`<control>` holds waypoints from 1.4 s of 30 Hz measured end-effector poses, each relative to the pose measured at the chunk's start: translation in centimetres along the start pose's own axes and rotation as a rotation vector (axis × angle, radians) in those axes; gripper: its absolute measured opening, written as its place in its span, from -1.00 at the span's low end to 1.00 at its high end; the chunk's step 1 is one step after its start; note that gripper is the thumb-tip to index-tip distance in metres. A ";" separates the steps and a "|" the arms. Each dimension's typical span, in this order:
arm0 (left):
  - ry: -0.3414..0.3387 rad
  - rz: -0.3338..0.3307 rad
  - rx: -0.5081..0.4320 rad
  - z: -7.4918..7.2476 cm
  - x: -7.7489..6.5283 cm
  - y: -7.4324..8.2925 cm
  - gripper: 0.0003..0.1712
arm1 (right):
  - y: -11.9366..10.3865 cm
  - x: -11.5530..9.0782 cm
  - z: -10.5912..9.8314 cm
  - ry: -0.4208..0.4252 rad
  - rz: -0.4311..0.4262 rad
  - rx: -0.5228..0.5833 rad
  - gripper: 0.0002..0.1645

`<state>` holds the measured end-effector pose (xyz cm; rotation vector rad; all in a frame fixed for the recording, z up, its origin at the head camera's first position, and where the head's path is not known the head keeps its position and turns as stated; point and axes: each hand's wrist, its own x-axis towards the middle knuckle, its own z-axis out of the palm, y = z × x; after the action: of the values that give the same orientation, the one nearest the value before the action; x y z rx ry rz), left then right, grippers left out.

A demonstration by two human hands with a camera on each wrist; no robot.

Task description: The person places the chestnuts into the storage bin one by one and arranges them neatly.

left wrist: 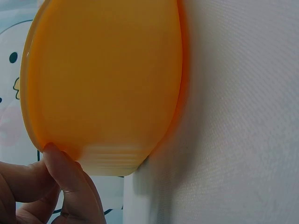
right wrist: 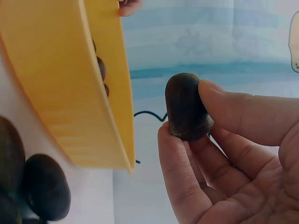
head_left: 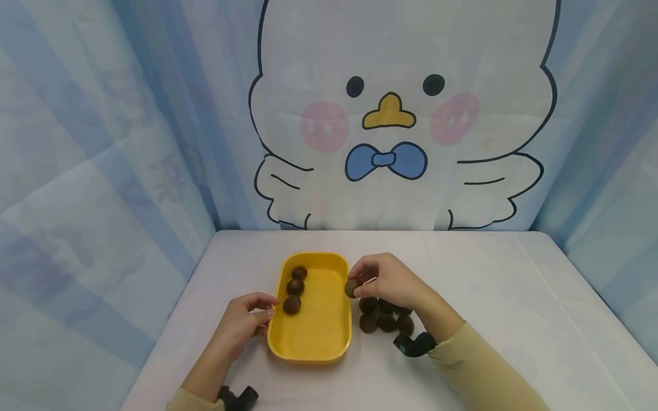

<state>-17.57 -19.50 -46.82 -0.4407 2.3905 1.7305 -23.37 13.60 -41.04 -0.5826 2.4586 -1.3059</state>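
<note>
My right hand (head_left: 388,279) pinches a dark brown chestnut (right wrist: 187,105) between thumb and fingers, raised beside the right rim of a yellow tray (head_left: 326,319). At the tray's left side, my left hand (head_left: 249,319) holds the rim, its fingertips (left wrist: 58,156) right at the edge in the left wrist view. Inside the tray, three chestnuts (head_left: 295,286) form a line along the left wall. Under and in front of my right hand sits a group of several more chestnuts (head_left: 387,323), partly hidden by that hand in the head view.
The tray and the chestnuts rest on a white table (head_left: 514,297). Behind it hangs a cloth backdrop (head_left: 390,200) with a cartoon bird, and pale blue curtains (head_left: 92,171) flank both sides. A black wrist strap (head_left: 415,345) is on each forearm.
</note>
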 end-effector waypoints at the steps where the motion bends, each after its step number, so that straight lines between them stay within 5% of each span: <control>1: 0.000 -0.001 0.001 0.0 0.0 0.0 -0.74 | -0.2 0.3 0.2 -0.003 0.004 0.008 -0.75; 42: -0.009 0.013 -0.005 0.0 -0.1 0.2 -0.73 | -3.6 7.1 7.9 -0.074 -0.043 0.048 -0.74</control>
<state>-17.54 -19.44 -46.58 -0.4185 2.3892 1.7400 -25.33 2.75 -42.84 -0.6635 2.3605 -1.3317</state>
